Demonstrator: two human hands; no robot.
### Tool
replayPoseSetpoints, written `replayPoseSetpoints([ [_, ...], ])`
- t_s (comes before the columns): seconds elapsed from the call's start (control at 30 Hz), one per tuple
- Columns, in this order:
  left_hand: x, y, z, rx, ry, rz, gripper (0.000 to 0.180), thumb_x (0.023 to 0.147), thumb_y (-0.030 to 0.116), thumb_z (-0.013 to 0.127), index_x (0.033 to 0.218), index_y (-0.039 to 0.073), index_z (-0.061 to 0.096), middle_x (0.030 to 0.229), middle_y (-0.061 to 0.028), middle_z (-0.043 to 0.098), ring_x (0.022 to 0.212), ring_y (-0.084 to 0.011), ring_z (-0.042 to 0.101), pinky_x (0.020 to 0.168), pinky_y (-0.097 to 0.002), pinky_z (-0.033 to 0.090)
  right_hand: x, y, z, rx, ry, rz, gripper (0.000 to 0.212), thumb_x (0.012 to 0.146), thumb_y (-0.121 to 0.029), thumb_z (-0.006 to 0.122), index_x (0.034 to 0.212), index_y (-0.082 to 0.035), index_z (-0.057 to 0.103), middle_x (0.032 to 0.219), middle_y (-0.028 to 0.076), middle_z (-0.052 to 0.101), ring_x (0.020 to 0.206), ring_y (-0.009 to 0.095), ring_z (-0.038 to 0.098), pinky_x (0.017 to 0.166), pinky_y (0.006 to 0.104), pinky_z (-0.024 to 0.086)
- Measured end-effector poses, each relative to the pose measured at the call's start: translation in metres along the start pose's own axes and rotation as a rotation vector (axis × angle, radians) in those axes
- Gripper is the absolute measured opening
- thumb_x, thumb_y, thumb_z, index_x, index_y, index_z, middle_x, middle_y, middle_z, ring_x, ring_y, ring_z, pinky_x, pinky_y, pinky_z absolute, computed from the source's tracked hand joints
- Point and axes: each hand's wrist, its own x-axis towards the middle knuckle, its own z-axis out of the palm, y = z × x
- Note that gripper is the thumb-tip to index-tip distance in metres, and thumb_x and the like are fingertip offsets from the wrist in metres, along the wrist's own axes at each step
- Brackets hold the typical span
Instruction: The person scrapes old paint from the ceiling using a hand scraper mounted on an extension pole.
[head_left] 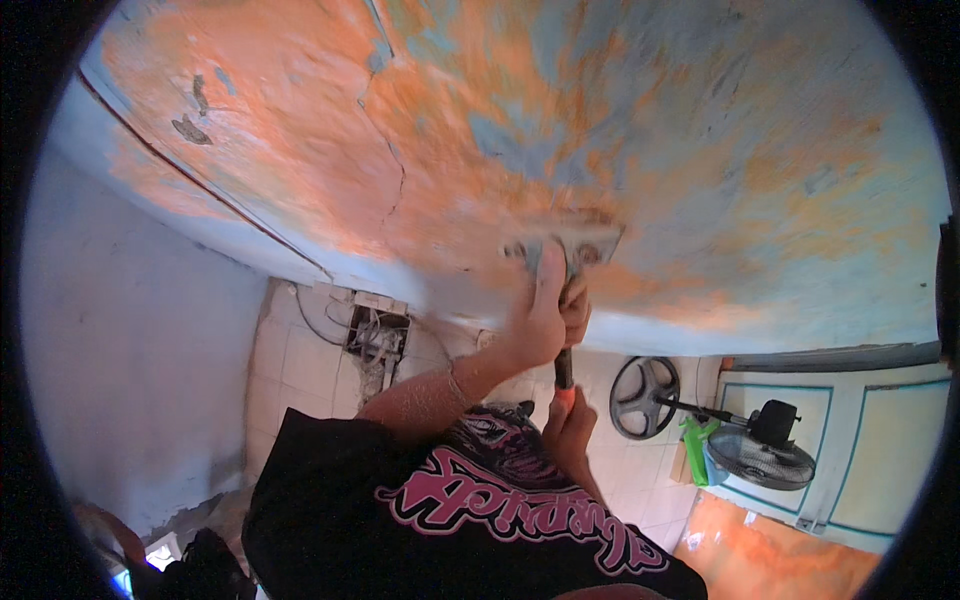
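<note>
A wide-bladed scraper (605, 240) lies with its blade against a wall (440, 170) patched in orange, pale blue and grey. My left hand (550, 310) is closed round the upper handle just below the blade, with the thumb stretched up along it. Lower down, my right hand (570, 430) wraps the dark handle near an orange band. Motion slightly blurs the blade and the left hand. Dust or flakes cling to my left forearm (420, 400).
A thin crack (385, 140) runs down the wall. An opened box with wires (378, 335) sits in the tiling below it. To the right are a standing fan (765, 455), its round base (645, 398), a green bag (697, 440) and a white door with teal trim (850, 430).
</note>
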Motion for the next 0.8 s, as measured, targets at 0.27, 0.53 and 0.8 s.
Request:
replayPoseSetpoints([
  [0.27,0.004,-0.031,-0.014,-0.136,-0.091,-0.132,0.062,0.087,0.073,0.024,0.062,0.017,0.032,0.046,0.0059,0.021,0.036,-0.0082,0.015,0.035,-0.0249,0.014,-0.024,0.039,0.014,-0.064,0.079,0.014,0.038,0.093,-0.035,0.042,0.083,0.0,0.051,0.052,0.012,0.048,0.044,0.028,0.05,0.044,0.0374,0.036],
  [0.53,0.006,-0.01,0.006,-0.06,-0.045,-0.019,0.061,0.089,0.071,0.026,0.062,0.016,0.033,0.046,0.0062,0.018,0.035,-0.0084,0.013,0.034,-0.0261,0.012,-0.005,-0.005,-0.013,-0.008,0.033,0.039,0.037,0.092,-0.038,0.046,0.09,-0.001,0.054,0.06,0.018,0.054,0.055,0.04,0.056,0.05,0.0428,0.041],
  [0.8,0.0,-0.029,0.012,0.046,0.148,-0.069,0.061,0.088,0.072,0.028,0.06,0.017,0.032,0.044,0.0062,0.016,0.034,-0.0092,0.011,0.033,-0.0271,0.01,-0.029,0.015,-0.01,-0.045,0.086,0.065,0.039,0.094,-0.036,0.043,0.085,0.002,0.052,0.052,0.011,0.047,0.045,0.025,0.051,0.044,0.0363,0.035],
])
